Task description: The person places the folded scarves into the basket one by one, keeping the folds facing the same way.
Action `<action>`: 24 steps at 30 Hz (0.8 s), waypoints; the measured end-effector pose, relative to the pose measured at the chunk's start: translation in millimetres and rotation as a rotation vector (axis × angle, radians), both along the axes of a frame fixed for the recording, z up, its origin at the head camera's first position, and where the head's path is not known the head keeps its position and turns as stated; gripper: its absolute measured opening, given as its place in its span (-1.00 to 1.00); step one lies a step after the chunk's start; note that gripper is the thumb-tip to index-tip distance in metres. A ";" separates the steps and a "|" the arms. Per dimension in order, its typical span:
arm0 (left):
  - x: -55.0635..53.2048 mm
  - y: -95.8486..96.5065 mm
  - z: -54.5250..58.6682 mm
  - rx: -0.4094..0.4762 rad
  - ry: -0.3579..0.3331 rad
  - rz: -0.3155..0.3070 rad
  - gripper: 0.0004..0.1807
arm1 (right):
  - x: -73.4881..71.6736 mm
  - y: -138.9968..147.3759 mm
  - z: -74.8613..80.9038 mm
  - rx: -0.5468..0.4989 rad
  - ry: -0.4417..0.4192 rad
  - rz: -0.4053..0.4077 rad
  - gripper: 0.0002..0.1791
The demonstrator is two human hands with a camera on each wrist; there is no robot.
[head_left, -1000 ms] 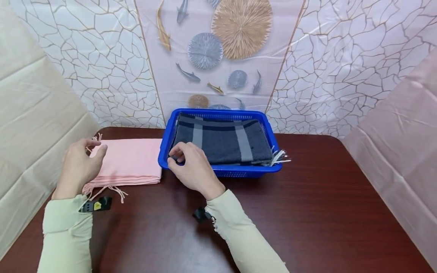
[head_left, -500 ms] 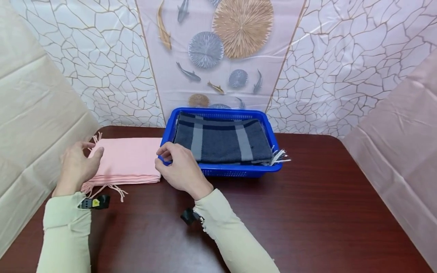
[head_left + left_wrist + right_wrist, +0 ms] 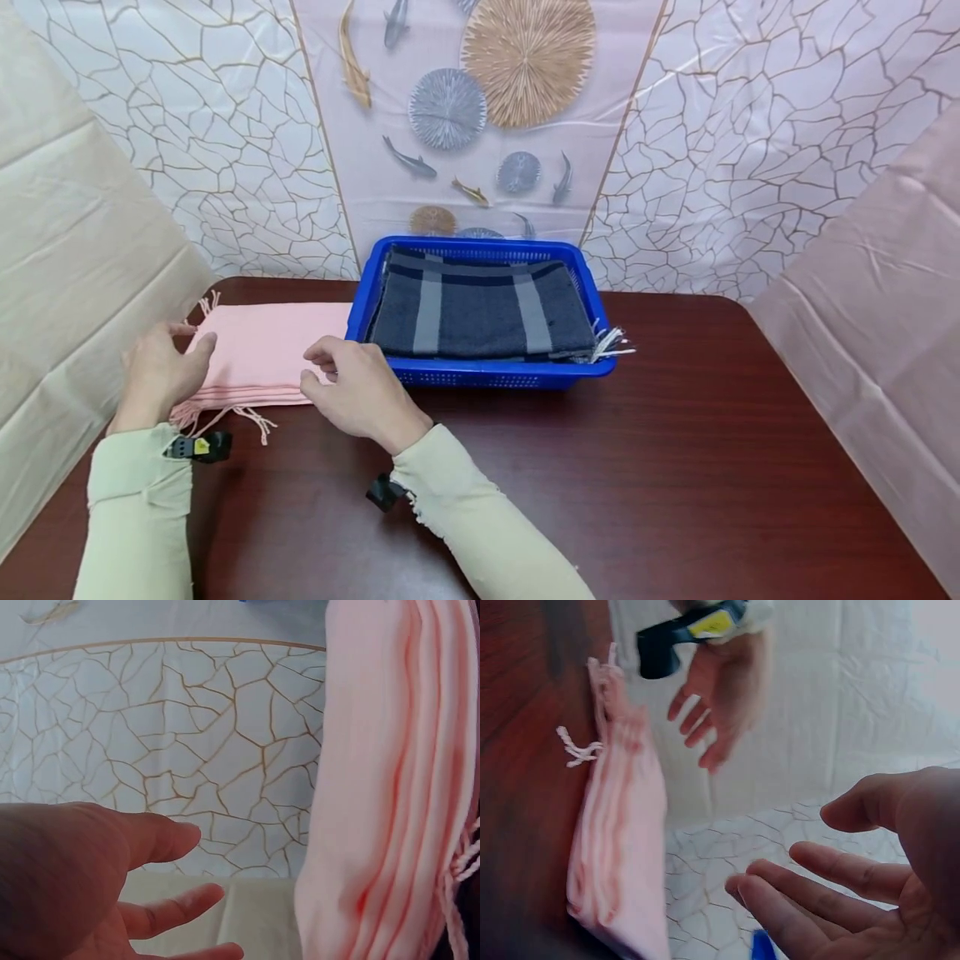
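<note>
A folded pink scarf [image 3: 262,342] with twisted fringe lies on the table, left of the blue basket. Over its fringed left end is my left hand [image 3: 159,371], fingers and thumb spread apart around nothing. My right hand [image 3: 362,387] hovers over the scarf's right end, its fingers loosely bent and holding nothing. In the right wrist view both hands stand apart from the scarf [image 3: 626,832]. The left wrist view shows the scarf's stacked folds [image 3: 390,780] beside my left fingers. A folded dark grey checked scarf [image 3: 480,308] lies inside the basket.
The blue plastic basket [image 3: 487,367] stands at the back of the brown table [image 3: 675,450], close to the patterned backdrop [image 3: 675,183]. White fringe [image 3: 609,343] hangs over its right front corner. Pale cloth walls rise at both sides.
My right hand has moved left, away from the basket's left front corner and over the pink scarf. My left hand has shifted slightly left and down. Both scarves stay in place.
</note>
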State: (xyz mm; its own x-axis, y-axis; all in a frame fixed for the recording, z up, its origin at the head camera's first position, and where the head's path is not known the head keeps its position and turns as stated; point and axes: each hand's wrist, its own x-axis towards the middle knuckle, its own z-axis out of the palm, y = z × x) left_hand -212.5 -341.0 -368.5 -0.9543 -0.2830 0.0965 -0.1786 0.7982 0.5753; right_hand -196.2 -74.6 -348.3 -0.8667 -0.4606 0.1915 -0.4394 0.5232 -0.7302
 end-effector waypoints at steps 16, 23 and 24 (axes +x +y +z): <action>-3.6 -23.9 -21.8 -0.041 -0.177 -0.036 -0.24 | 1.1 -22.1 -26.1 0.233 0.013 0.012 -0.43; -6.8 -26.9 -28.4 -0.012 -0.218 -0.052 -0.18 | -0.8 -29.9 -29.6 0.313 -0.099 -0.036 -0.25; -7.2 -26.2 -29.5 0.024 -0.220 -0.045 -0.18 | -1.4 -31.1 -30.7 0.318 -0.103 -0.044 -0.24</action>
State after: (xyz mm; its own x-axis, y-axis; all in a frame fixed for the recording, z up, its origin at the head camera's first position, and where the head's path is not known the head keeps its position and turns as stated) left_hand -219.6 -367.2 -398.0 -0.9632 -0.2392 -0.1221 -0.2665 0.7948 0.5452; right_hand -197.6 -105.7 -378.9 -0.8943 -0.4452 -0.0456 -0.3440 0.7489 -0.5663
